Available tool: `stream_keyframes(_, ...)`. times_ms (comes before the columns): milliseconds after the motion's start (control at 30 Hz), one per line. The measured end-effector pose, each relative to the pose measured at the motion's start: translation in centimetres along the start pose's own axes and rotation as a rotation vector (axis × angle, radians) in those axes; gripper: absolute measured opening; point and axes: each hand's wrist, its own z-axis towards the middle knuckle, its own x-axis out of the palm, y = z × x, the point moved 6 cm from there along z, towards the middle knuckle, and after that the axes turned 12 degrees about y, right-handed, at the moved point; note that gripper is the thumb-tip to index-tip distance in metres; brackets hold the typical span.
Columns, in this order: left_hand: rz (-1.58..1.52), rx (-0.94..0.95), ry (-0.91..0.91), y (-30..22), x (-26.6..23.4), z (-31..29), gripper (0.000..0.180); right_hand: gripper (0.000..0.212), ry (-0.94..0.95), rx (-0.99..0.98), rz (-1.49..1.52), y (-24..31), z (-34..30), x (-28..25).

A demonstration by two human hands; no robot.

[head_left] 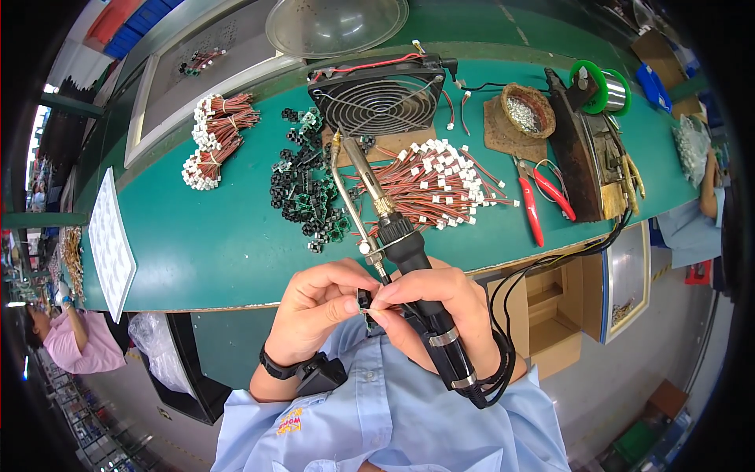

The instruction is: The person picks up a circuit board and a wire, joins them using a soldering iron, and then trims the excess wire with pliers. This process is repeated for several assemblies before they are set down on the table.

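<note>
My left hand (318, 305) pinches a small black part (364, 300) between thumb and fingertips, close to my chest at the bench's front edge. My right hand (452, 303) is wrapped round the black handle of a soldering iron (405, 244), which has a brass solder-feed tube (343, 189) alongside its barrel. The iron's tip points away from me, toward the fan. My right thumb and fingertip meet at the black part, where a thin wire seems to show; finer detail is hidden by the fingers.
Black-and-green parts (303, 193) are heaped beside red-black wires with white connectors (440, 181). Tied wire bundles (216, 138) lie left; a black fan (381, 98) stands behind. Rightward are red-handled pliers (531, 208), a round bowl (527, 112), a solder reel (613, 92) and dangling cables (507, 315).
</note>
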Motion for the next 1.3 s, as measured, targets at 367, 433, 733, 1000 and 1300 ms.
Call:
stream_keyframes(367, -0.018, -0.009, -0.031, -0.1, 0.2, -0.1, 0.019, 0.035, 0.125, 0.000, -0.044, 0.1, 0.2, -0.1)
stream_keyframes(433, -0.011, -0.006, -0.037, -0.2, 0.2, 0.0, 0.019, 0.036, 0.099, -0.003, -0.022, 0.0, 0.1, -0.1)
stream_keyframes(733, 0.052, -0.064, 0.005, -0.8, 0.2, -0.2, 0.018, 0.039, 0.048, -0.037, 0.008, 0.3, 0.3, -0.2)
stream_keyframes(1000, 0.133, -0.076, 0.093, -1.7, 0.9, 0.0, 0.017, 0.037, 0.179, -0.019, -0.136, 0.1, 0.4, -0.6)
stream_keyframes(1300, 0.206, -0.040, -0.046, -2.4, 0.5, -0.6, 0.015, 0.043, 0.065, -0.021, -0.122, 0.3, -0.1, 0.0)
